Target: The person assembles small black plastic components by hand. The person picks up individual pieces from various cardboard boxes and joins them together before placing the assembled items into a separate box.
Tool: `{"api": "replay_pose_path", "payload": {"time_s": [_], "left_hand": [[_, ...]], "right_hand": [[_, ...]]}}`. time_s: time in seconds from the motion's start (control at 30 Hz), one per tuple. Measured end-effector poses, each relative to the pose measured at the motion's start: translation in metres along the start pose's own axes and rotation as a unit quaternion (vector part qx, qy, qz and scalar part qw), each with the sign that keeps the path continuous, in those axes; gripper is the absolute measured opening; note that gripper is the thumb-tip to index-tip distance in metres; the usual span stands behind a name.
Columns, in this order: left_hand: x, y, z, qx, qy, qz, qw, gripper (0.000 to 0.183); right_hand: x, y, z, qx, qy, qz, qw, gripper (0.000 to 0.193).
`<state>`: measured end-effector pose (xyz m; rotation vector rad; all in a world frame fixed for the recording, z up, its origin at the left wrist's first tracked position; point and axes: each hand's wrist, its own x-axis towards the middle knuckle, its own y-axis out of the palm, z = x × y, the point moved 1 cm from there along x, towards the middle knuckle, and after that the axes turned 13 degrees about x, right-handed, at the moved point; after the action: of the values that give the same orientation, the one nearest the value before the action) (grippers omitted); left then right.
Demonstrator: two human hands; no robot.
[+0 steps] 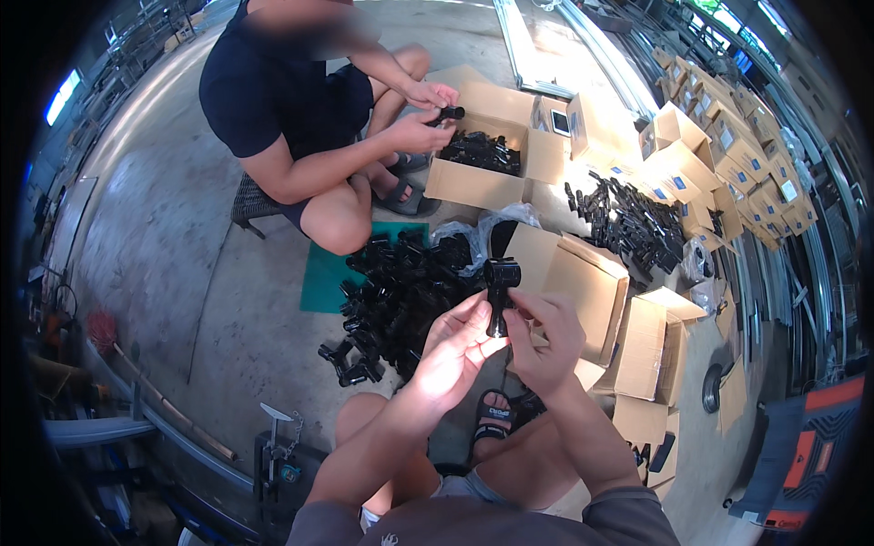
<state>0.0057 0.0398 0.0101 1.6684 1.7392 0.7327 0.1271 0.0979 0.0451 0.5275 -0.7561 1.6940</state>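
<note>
A glossy black T-shaped fitting (502, 275) stands upright between my two hands, its crosspiece at the top. My left hand (452, 353) pinches its stem from the left, low down. From the right, the fingers of my right hand (549, 344) are closed on the same stem. Just beyond my left hand lies a large heap of similar black fittings (401, 284), partly on a green sheet (320, 278). Across from me a seated person (273, 109) holds another black fitting (448, 115) in both hands, above an open carton (473, 185) of black parts.
Open cardboard boxes (645, 359) stand to my right. Farther off, a second pile of black parts (628, 223) lies on the floor before stacked cartons (742, 136). A grey and orange case (801, 455) sits at the far right. A metal stand (282, 455) is near my left knee.
</note>
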Motion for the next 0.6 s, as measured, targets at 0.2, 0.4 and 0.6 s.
{"api": "replay_pose_path", "payload": {"time_s": [0.2,0.4,0.6], "left_hand": [[0.002,0.001,0.003,0.007,0.006,-0.024,1.0,0.034],[0.005,-0.001,0.002,0.025,-0.011,-0.011,1.0,0.033],[0.004,-0.007,0.005,0.015,-0.009,-0.009,1.0,0.03]], "right_hand": [[-0.008,-0.002,-0.013,0.002,0.031,-0.006,0.999,0.021],[-0.005,-0.009,-0.012,0.003,0.005,-0.001,1.0,0.029],[-0.001,-0.004,-0.011,0.03,0.073,0.04,0.996,0.032]]}}
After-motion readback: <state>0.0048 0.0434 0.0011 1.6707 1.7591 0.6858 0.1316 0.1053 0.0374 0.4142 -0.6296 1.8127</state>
